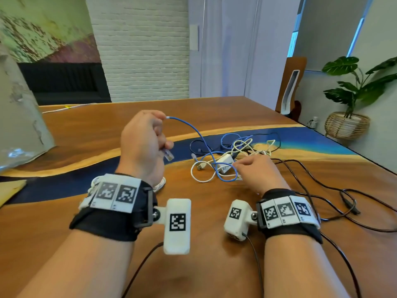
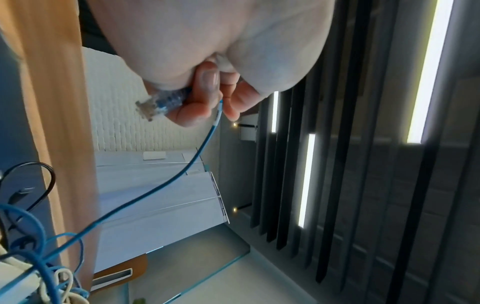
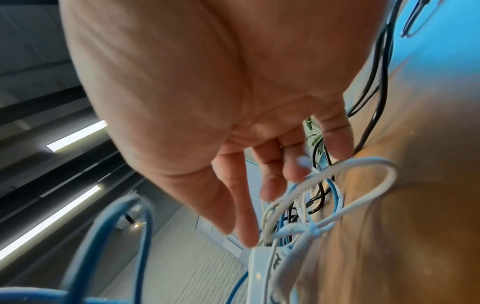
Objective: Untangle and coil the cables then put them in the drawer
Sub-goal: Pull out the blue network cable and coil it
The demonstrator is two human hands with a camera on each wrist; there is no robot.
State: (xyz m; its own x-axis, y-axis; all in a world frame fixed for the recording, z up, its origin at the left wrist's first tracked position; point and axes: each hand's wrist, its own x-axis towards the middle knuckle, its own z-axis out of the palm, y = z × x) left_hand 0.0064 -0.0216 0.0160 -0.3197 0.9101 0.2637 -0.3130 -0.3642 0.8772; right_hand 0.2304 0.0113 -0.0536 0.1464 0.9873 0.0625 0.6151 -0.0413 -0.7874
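Note:
My left hand (image 1: 150, 136) is raised above the wooden table (image 1: 204, 211) and grips a blue network cable (image 1: 193, 130). The cable's clear plug (image 1: 168, 155) sticks out below the fist, also seen in the left wrist view as the plug (image 2: 155, 102) past the curled fingers (image 2: 207, 102). From the fist the cable arcs down into a tangle of blue, white and black cables (image 1: 232, 153) around a white adapter (image 1: 224, 163). My right hand (image 1: 247, 166) lies low by the tangle, its straight fingers (image 3: 272, 181) touching the white loop (image 3: 363, 185). No drawer is in view.
Thin black leads (image 1: 322, 186) trail over the table to the right of my right hand. A white coil (image 1: 160, 184) peeks out behind my left wrist. A grey bag (image 1: 19, 115) stands at the left, and a chair (image 1: 290, 87) and potted plant (image 1: 354, 87) beyond the far right edge.

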